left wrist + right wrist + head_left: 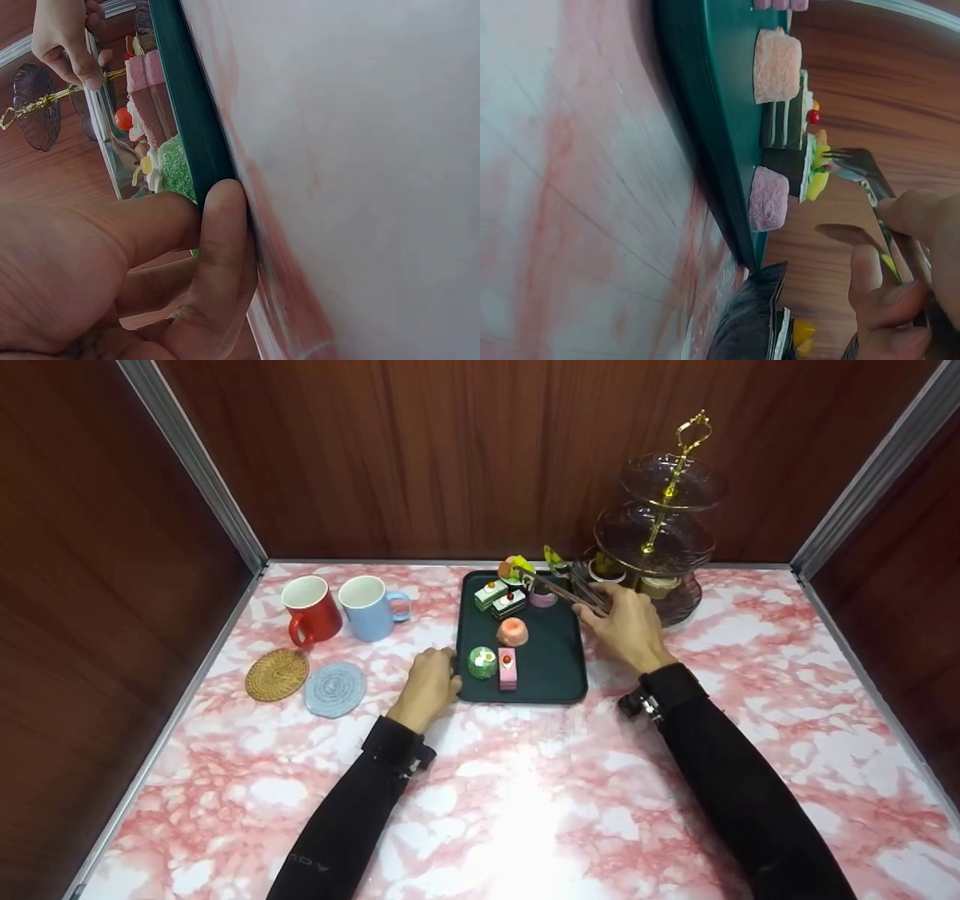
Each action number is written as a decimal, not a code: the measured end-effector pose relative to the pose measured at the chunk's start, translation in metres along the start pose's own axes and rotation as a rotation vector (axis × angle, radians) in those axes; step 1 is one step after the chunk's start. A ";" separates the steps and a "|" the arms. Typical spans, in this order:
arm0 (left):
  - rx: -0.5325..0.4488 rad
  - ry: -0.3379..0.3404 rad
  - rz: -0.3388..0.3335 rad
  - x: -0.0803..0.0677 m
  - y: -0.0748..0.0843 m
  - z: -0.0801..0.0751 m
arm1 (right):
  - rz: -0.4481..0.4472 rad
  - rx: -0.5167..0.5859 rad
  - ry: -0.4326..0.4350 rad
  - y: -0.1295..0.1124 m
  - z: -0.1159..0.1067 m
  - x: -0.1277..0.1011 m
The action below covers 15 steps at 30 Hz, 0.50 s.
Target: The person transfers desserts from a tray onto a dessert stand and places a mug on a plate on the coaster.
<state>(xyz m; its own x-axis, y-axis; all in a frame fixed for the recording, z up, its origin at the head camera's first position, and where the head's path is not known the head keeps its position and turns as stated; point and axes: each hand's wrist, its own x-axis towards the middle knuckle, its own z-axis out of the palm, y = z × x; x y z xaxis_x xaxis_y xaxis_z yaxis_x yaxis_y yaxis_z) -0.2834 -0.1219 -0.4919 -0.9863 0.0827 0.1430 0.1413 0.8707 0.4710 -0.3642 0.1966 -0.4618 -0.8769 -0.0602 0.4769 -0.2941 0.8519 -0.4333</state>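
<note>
My left hand (429,682) pinches the near left rim of a dark green tray (551,671) between thumb and fingers. In my right hand (626,626) is a pair of metal tongs (555,587), with one fork-like end (851,161) and one spoon-like end (844,232), spread apart. The fork end is close to a fruit-topped tart (815,169) at the tray's back; contact is unclear. Also on the tray are two layered cake slices (508,604), a purple cake (769,199), a peach-coloured cake (513,632), a green round cake (482,662) and a pink cake slice (508,675).
Right of the tray stands a three-tier stand (655,538) with a gold handle, small cakes (660,585) on its bottom tier. On the left are a red mug (315,611), a blue mug (369,611), a woven brown coaster (277,675) and a grey-blue coaster (335,690). Wood-patterned walls enclose the table.
</note>
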 end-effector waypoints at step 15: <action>0.022 0.011 0.010 0.001 -0.001 0.002 | 0.004 0.014 -0.070 0.000 0.012 0.010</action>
<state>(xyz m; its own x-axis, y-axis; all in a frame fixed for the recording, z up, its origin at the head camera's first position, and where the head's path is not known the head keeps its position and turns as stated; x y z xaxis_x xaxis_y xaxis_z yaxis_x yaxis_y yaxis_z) -0.2846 -0.1219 -0.4937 -0.9839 0.0860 0.1568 0.1488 0.8803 0.4505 -0.3775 0.1896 -0.4663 -0.9025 -0.0939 0.4204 -0.2957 0.8447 -0.4462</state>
